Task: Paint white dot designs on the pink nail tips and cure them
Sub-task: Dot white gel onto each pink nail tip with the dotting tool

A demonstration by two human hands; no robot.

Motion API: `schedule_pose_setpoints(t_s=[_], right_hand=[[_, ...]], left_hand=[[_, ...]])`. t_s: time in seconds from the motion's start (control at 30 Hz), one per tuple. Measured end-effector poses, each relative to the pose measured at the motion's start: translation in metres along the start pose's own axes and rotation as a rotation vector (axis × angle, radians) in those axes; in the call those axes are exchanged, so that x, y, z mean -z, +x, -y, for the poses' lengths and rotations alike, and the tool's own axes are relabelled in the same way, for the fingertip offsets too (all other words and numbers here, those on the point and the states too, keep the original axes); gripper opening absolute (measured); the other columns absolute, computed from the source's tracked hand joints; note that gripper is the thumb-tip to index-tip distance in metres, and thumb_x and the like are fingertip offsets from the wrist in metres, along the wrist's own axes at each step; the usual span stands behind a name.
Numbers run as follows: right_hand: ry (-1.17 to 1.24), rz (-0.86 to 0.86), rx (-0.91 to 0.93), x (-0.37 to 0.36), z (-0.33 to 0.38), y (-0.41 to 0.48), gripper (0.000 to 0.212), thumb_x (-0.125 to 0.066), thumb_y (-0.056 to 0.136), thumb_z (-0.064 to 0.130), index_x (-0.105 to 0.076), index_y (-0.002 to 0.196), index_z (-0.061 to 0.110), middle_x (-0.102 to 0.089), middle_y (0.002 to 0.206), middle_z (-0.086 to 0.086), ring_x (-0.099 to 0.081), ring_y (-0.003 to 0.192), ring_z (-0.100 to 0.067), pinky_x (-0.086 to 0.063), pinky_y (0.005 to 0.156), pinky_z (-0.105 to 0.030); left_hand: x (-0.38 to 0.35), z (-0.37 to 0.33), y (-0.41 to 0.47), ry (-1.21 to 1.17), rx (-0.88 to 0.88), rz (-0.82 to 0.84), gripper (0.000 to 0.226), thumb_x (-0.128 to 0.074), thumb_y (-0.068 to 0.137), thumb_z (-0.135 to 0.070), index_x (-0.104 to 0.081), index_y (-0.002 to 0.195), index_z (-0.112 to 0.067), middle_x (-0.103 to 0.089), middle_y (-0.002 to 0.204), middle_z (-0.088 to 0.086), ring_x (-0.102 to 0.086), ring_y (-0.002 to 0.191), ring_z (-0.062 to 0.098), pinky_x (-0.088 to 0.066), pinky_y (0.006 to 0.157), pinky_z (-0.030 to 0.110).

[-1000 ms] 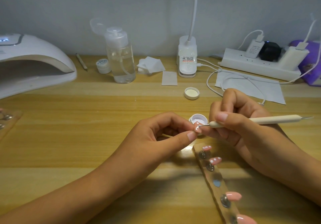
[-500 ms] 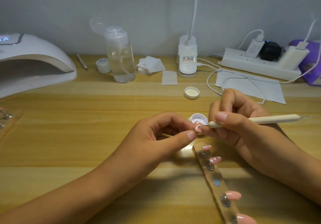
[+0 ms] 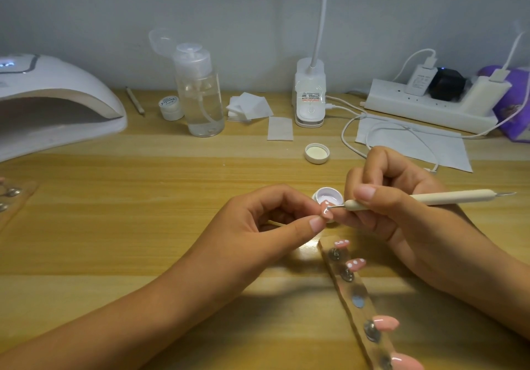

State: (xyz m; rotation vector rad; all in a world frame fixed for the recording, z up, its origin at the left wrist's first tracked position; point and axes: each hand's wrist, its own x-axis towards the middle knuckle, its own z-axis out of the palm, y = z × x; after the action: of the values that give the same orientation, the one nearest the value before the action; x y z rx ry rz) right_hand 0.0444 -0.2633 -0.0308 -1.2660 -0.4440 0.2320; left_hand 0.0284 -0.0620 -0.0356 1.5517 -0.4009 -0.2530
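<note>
My left hand (image 3: 266, 220) pinches a small pink nail tip (image 3: 326, 210) between thumb and forefinger, mid-table. My right hand (image 3: 384, 197) grips a cream dotting pen (image 3: 430, 197); its metal point touches the held tip. Just behind the tip sits an open little white paint jar (image 3: 328, 195). A clear holder strip (image 3: 358, 303) runs toward the lower right with several pink nail tips on it; the two nearest my hands, one tip (image 3: 342, 243) and another tip (image 3: 355, 264), carry white dots. The white curing lamp (image 3: 57, 105) stands at the far left.
The jar's lid (image 3: 316, 153) lies behind my hands. A clear pump bottle (image 3: 199, 91), a small white pot (image 3: 171, 107), cotton pads (image 3: 249, 107), a desk lamp base (image 3: 309, 97) and a power strip (image 3: 430, 102) with cables line the back. Another holder strip (image 3: 11, 197) lies at the left edge.
Both hands hold almost still; the pen point has shifted very slightly on the held nail tip.
</note>
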Motion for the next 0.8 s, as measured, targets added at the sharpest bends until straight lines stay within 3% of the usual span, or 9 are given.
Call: schedule_pose_setpoints(t_s=[0.4, 0.5, 0.57, 0.67, 0.8], right_hand=[[-0.033, -0.014, 0.031, -0.001, 0.004, -0.001, 0.011, -0.064, 0.075, 0.021, -0.058, 0.067, 0.025, -0.055, 0.065, 0.006, -0.054, 0.059, -0.005, -0.056, 0.071, -0.029], [-0.059, -0.003, 0.087, 0.000, 0.004, -0.002, 0.015, -0.070, 0.078, 0.023, -0.057, 0.072, 0.024, -0.053, 0.065, 0.008, -0.053, 0.059, -0.004, -0.056, 0.077, -0.033], [-0.092, -0.078, 0.151, 0.000, 0.004, -0.002, 0.022, -0.076, 0.077, 0.035, -0.057, 0.075, 0.025, -0.051, 0.063, 0.010, -0.050, 0.057, -0.003, -0.055, 0.084, -0.037], [-0.136, -0.246, 0.234, 0.007, 0.005, 0.002, 0.025, -0.079, 0.069, 0.048, -0.063, 0.078, 0.031, -0.061, 0.070, 0.014, -0.061, 0.070, -0.002, -0.053, 0.090, -0.033], [-0.407, -0.328, 0.239, 0.016, 0.006, 0.006, 0.025, -0.074, 0.076, 0.047, -0.070, 0.096, 0.033, -0.069, 0.102, 0.006, -0.064, 0.099, -0.016, -0.051, 0.096, -0.041]], left_hand=[[0.000, -0.001, -0.001, 0.025, 0.009, 0.005, 0.008, -0.072, 0.076, -0.025, -0.074, 0.084, -0.025, -0.071, 0.088, 0.007, -0.059, 0.076, 0.004, -0.046, 0.069, 0.013], [0.000, 0.000, -0.001, 0.025, 0.012, -0.003, 0.008, -0.072, 0.076, -0.026, -0.074, 0.084, -0.025, -0.071, 0.083, -0.002, -0.059, 0.074, 0.002, -0.045, 0.067, 0.012], [0.000, -0.001, 0.000, 0.021, 0.017, -0.002, 0.007, -0.072, 0.077, -0.026, -0.074, 0.084, -0.026, -0.071, 0.081, -0.008, -0.059, 0.074, 0.001, -0.045, 0.067, 0.011], [-0.001, -0.001, 0.000, 0.014, 0.015, -0.005, 0.008, -0.073, 0.076, -0.027, -0.074, 0.084, -0.028, -0.071, 0.082, -0.009, -0.060, 0.076, 0.001, -0.046, 0.069, 0.011], [-0.001, 0.000, 0.000, -0.025, 0.023, -0.025, 0.009, -0.070, 0.076, -0.024, -0.074, 0.084, -0.027, -0.072, 0.085, -0.009, -0.061, 0.080, 0.002, -0.047, 0.072, 0.013]])
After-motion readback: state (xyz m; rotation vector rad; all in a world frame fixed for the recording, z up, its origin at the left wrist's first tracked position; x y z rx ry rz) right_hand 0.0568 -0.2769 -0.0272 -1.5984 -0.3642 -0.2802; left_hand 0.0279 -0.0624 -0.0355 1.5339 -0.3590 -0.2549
